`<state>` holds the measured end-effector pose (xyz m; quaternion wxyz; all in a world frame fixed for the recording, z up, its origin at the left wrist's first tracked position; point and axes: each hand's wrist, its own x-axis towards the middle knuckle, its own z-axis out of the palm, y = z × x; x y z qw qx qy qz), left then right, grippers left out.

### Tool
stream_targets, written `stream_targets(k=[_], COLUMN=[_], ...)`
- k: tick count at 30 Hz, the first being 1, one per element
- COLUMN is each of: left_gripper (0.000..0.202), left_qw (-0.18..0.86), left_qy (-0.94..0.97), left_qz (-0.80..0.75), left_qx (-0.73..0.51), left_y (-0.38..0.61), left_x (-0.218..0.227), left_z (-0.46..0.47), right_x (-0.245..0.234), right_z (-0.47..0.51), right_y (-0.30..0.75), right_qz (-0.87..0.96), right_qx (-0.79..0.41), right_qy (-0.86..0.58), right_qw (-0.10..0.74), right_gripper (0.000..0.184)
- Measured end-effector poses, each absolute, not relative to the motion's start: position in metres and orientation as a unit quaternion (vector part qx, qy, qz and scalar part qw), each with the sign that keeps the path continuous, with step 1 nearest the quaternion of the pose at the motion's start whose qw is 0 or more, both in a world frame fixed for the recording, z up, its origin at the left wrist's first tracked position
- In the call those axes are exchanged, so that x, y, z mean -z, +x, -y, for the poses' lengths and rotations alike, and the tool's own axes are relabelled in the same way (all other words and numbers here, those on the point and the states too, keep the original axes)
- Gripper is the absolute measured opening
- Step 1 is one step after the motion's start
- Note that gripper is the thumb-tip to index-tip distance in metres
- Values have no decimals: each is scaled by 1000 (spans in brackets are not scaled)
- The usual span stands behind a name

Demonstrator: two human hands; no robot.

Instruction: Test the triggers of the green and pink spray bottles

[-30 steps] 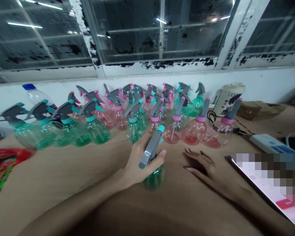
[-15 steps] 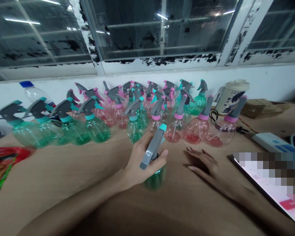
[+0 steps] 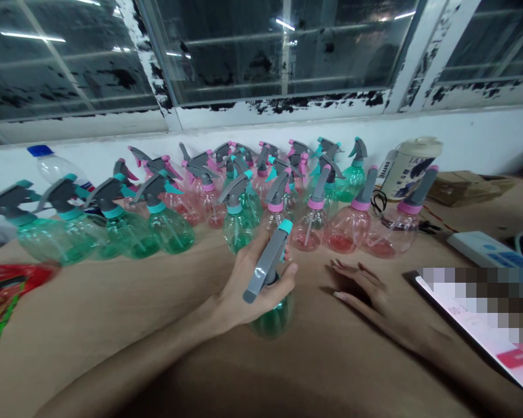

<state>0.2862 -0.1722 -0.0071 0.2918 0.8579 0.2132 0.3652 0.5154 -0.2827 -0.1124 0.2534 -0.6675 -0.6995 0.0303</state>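
My left hand is wrapped around the neck of a green spray bottle with a grey trigger head and a teal nozzle. That bottle stands upright at the middle of the table, its nozzle pointing away from me; my hand covers part of it. To its right, my right hand rests on the tabletop with fingers spread and nothing in them. Just beyond both hands stand more spray bottles, among them a green one and a pink one, each with some liquid inside.
Several pink and green spray bottles line the wall below the window. A printed cup, a cardboard box, a white-and-blue box and a lit screen are on the right. A red packet and a blue-capped bottle are left.
The held spray bottle's head has turned or tilted very slightly to the left with my left hand. My right hand stays about where it was. The view has shifted a little.
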Motion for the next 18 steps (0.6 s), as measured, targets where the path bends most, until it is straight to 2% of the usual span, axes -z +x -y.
stream_targets(k=[5,18], left_gripper=[16,17], left_qw=[268,272], left_qy=[850,859], left_qz=[-200,-186], left_qx=[-407,-391], left_y=[286,285], left_x=[3,8], left_z=[175,168], right_x=[105,107], right_z=[283,283], right_y=[514,516], right_qz=[699,703], right_qx=[-30,-41], right_qy=[-671,-668], right_qw=[244,240], right_gripper=[49,51])
